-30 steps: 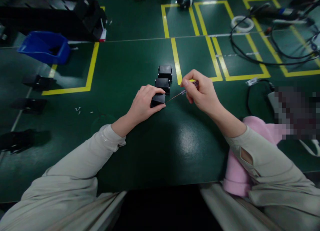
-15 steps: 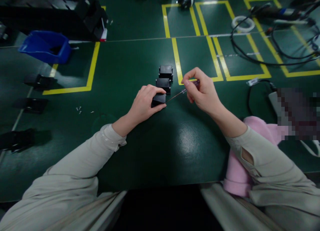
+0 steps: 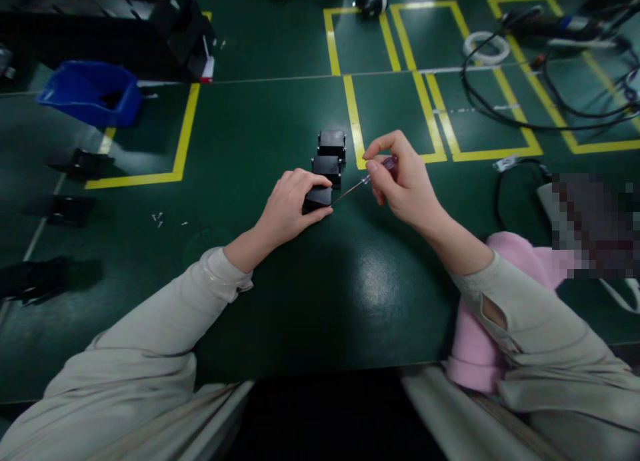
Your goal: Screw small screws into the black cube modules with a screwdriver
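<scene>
The small black box [image 3: 319, 197] sits on the green table [image 3: 300, 314], well in from its near edge. My left hand [image 3: 285, 204] is clamped on it, with fingers along the far side and thumb along the near side. My right hand [image 3: 400, 181], apart from my left, grips a screwdriver [image 3: 367, 179] slanting down to the box's right end, close to my left thumb; I cannot tell whether its tip is seated. If that slanted tip slips under a hard push, it could jab my thumb. If my left grip slackens, the box could twist and knock the 2 other black boxes [image 3: 327, 168] lined up toward the far edge. Tiny screws [image 3: 159, 218] lie loose toward the left edge, where my sleeve [image 3: 200, 301] could scatter them.
</scene>
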`<state>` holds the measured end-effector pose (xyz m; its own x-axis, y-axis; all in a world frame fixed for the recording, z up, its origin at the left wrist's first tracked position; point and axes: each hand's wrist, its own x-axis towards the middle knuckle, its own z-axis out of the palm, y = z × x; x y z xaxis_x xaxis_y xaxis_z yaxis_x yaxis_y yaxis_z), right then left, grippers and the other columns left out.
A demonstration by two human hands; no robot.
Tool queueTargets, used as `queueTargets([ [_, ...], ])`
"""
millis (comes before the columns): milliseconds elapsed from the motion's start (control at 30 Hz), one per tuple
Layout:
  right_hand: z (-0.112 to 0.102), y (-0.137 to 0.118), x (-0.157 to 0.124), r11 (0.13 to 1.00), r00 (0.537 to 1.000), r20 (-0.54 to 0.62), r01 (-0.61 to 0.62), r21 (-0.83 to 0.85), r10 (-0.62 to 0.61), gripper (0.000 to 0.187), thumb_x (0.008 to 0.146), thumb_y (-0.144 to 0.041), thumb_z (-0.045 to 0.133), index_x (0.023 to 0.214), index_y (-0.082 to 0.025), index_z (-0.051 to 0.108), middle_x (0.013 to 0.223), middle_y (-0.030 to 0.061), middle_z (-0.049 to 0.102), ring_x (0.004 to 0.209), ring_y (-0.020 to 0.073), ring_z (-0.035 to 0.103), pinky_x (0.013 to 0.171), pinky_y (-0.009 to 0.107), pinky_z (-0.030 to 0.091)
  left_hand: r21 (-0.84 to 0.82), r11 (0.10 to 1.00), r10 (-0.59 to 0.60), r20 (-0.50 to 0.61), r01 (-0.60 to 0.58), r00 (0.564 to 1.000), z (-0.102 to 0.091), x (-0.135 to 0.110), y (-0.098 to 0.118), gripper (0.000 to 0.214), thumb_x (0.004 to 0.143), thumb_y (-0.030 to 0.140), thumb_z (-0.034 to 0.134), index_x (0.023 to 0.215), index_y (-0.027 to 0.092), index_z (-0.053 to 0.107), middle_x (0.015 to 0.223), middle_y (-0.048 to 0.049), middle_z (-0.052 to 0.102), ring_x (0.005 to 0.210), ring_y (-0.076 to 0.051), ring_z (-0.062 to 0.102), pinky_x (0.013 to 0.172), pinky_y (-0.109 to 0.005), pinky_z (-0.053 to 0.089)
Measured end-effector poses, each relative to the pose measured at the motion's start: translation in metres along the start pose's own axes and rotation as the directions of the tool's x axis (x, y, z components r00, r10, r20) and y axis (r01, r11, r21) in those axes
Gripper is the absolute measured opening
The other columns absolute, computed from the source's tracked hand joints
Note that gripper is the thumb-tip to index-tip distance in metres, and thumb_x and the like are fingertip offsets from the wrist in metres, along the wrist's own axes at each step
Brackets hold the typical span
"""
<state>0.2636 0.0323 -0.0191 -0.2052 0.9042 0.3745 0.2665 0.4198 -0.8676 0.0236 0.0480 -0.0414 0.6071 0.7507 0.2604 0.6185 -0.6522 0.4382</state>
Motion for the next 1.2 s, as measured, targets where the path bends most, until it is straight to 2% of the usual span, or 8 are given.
queueTargets([
  [267, -0.0005, -0.0036, 0.0003, 0.999, 1.0, 0.002, -0.015, -0.046, 0.015, 0.025, 0.099, -0.046, 0.052, 0.087, -0.024, 0.049, 0.049, -0.0103, 0.042, 0.037, 0.0067, 0.043, 0.04, 0.025, 0.029, -0.002, 1.0, 0.017, -0.011, -0.017, 1.0, -0.0002, -0.0002, 0.0006, 0.036, 0.091, 0.035, 0.067, 0.123, 0.02, 0.057, 0.123, -0.0091, 0.063, 0.113, -0.028, 0.056, 0.097, -0.042, 0.043],
  [467, -0.0004, -0.004, 0.0004, 1.0, 1.0, 0.008, 0.001, 0.003, -0.001, 0.019, 0.1, -0.043, 0.052, 0.093, -0.025, 0.049, 0.056, -0.0091, 0.046, 0.04, 0.0075, 0.045, 0.043, 0.027, 0.033, -0.004, 1.0, 0.016, -0.016, -0.017, 1.0, 0.0002, -0.0007, -0.0004, 0.037, 0.091, 0.035, 0.067, 0.123, 0.021, 0.056, 0.123, -0.0087, 0.063, 0.113, -0.028, 0.056, 0.098, -0.042, 0.043],
  [633, -0.0002, -0.0044, 0.0001, 0.999, 1.0, 0.016, -0.015, -0.031, 0.015, 0.023, 0.1, -0.044, 0.051, 0.087, -0.025, 0.049, 0.048, -0.0104, 0.041, 0.037, 0.0075, 0.043, 0.041, 0.026, 0.029, -0.004, 1.0, -0.001, -0.004, 0.001, 1.0, -0.0008, -0.001, 0.0006, 0.036, 0.091, 0.034, 0.067, 0.123, 0.021, 0.056, 0.123, -0.0086, 0.063, 0.114, -0.028, 0.056, 0.097, -0.042, 0.043],
  [833, 0.0001, -0.0047, -0.0004, 0.999, 1.0, 0.006, 0.03, -0.021, -0.029, 0.017, 0.101, -0.041, 0.05, 0.1, -0.024, 0.05, 0.059, -0.0095, 0.046, 0.042, 0.006, 0.045, 0.045, 0.026, 0.033, 0.001, 1.0, 0.011, -0.014, -0.011, 1.0, 0.0, -0.0003, -0.0001, 0.037, 0.091, 0.035, 0.067, 0.122, 0.02, 0.057, 0.121, -0.009, 0.063, 0.113, -0.028, 0.056, 0.097, -0.042, 0.042],
  [1000, -0.0005, -0.0052, 0.0, 0.996, 0.999, 0.004, 0.036, -0.078, -0.035, 0.019, 0.1, -0.037, 0.052, 0.088, -0.022, 0.05, 0.053, -0.0103, 0.042, 0.04, 0.0045, 0.042, 0.044, 0.024, 0.029, 0.003, 1.0, 0.02, -0.021, -0.02, 1.0, 0.0005, -0.0003, -0.0007, 0.036, 0.091, 0.035, 0.067, 0.122, 0.019, 0.057, 0.121, -0.0086, 0.063, 0.111, -0.027, 0.056, 0.096, -0.04, 0.042],
  [1200, -0.0005, -0.0047, -0.0003, 0.999, 0.999, 0.019, 0.041, -0.013, -0.041, 0.011, 0.1, -0.033, 0.051, 0.095, -0.023, 0.051, 0.057, -0.0096, 0.045, 0.041, 0.0051, 0.044, 0.043, 0.024, 0.031, 0.0, 1.0, 0.027, -0.03, -0.027, 0.999, 0.0001, -0.0004, 0.0001, 0.037, 0.091, 0.034, 0.068, 0.122, 0.018, 0.058, 0.12, -0.0088, 0.063, 0.11, -0.027, 0.056, 0.096, -0.04, 0.043],
])
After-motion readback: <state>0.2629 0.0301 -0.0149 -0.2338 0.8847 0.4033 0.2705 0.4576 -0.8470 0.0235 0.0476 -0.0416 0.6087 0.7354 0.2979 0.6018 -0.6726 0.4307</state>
